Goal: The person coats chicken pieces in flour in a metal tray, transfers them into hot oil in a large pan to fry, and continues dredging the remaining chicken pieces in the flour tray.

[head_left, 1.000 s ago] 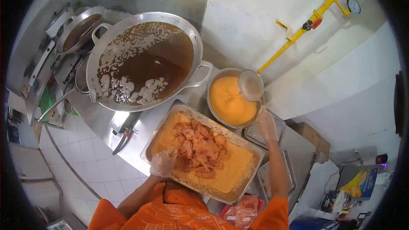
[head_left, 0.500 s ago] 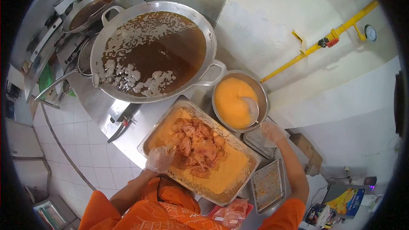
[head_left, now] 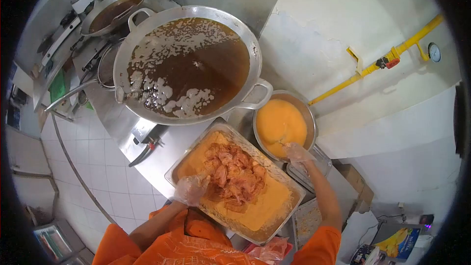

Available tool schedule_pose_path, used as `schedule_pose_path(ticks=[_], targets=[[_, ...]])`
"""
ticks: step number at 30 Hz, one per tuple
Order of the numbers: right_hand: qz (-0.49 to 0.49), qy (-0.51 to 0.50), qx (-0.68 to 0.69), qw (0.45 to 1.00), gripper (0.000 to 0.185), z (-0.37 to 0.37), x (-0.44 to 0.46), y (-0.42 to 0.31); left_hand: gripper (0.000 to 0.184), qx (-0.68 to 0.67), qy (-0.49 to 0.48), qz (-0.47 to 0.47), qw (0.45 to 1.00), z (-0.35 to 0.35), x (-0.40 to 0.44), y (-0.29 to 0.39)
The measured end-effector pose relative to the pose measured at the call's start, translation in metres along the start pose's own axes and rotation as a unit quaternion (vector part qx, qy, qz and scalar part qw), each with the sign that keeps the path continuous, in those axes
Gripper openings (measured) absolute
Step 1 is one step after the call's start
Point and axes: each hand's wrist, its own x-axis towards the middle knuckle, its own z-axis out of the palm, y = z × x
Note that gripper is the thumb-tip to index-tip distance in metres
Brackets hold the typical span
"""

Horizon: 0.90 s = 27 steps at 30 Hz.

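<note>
In the head view, a bare-metal worktop [head_left: 167, 145] runs diagonally from the upper left towards the lower right. At its near side, close to the person's orange top [head_left: 196, 250], sits a deep rectangular metal tray [head_left: 283, 218] spread with yellow-orange powder [head_left: 262, 211]. A heap of reddish, powder-dusted meat pieces [head_left: 233, 174] lies on that powder, around the middle of the tray and towards its far long edge.

The left hand [head_left: 192, 190], in a clear plastic glove, is at the tray's near long edge, close to the left corner and just beside the heap. Its fingers are bent; I cannot tell whether its grip is closed on anything.

The right hand [head_left: 298, 153], also in a clear glove, is over the near rim of a round steel bowl [head_left: 311, 118] of smooth orange liquid [head_left: 282, 120]. The fingertips reach in over the liquid; whether its grip has hold of something cannot be told. The bowl stands towards the worktop's wall-side edge, beside the tray's far long edge.

Left of the bowl, a large two-handled metal pan [head_left: 254, 59] holds brown liquid [head_left: 211, 66] with pale foam. A shallow crumb-strewn metal tray [head_left: 309, 213] lies partly behind the right forearm.
</note>
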Motion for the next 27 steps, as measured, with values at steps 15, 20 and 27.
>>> schedule_pose_path(ticks=[15,20,27], targets=[[0.154,0.292,0.469,0.820,0.026,0.028,-0.021,-0.051,0.019,-0.041,-0.011,-0.063,0.997,0.005,-0.003,0.000],[0.299,0.286,0.303,0.858,0.033,-0.064,-0.031,-0.124,0.023,-0.026,-0.062,-0.096,0.993,0.025,-0.020,-0.011],[0.437,0.358,0.265,0.781,0.053,-0.116,-0.087,-0.273,0.024,0.054,0.048,0.144,0.987,0.013,-0.014,-0.012]])
